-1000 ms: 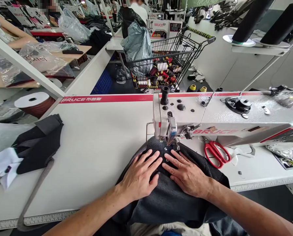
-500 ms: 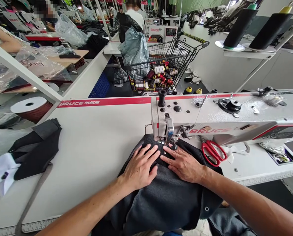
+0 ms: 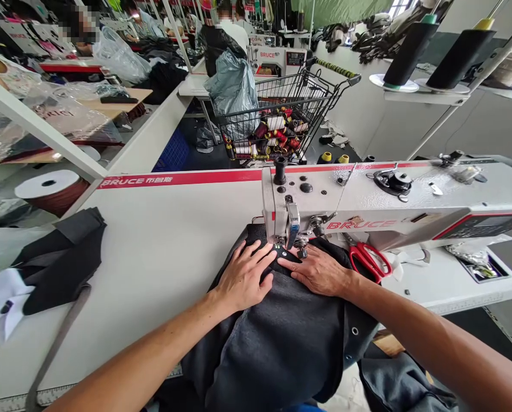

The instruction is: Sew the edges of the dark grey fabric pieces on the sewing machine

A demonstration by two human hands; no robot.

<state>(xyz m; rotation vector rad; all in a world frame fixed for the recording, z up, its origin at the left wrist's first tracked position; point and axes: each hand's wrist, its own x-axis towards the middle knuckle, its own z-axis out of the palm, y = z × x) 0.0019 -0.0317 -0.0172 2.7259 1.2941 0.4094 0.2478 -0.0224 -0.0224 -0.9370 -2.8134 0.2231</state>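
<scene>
Under the needle head of the sewing machine (image 3: 307,212), a dark grey garment (image 3: 277,337) is lying flat on the desk (image 3: 165,252), with its bulk draping over the near edge toward the person's lap. Both hands are pressing on it: the left hand (image 3: 242,280) and the right hand (image 3: 320,272) are lying palm-down, fingers spread flat rather than gripping, with the fingertips (image 3: 266,254) just beside the presser foot. Metal snaps are showing on the cloth near the needle and along the hanging edge. Red scissors (image 3: 367,257) are resting just right of the right hand, partly under the machine arm. Folded dark pieces (image 3: 62,257) are lying well apart at the left. A wire cart (image 3: 281,114) of thread cones is standing beyond the desk. Judged risk: fingertips this near the needle could be struck if the cloth feeds suddenly; a snap passing under the foot could deflect or break the needle.
</scene>
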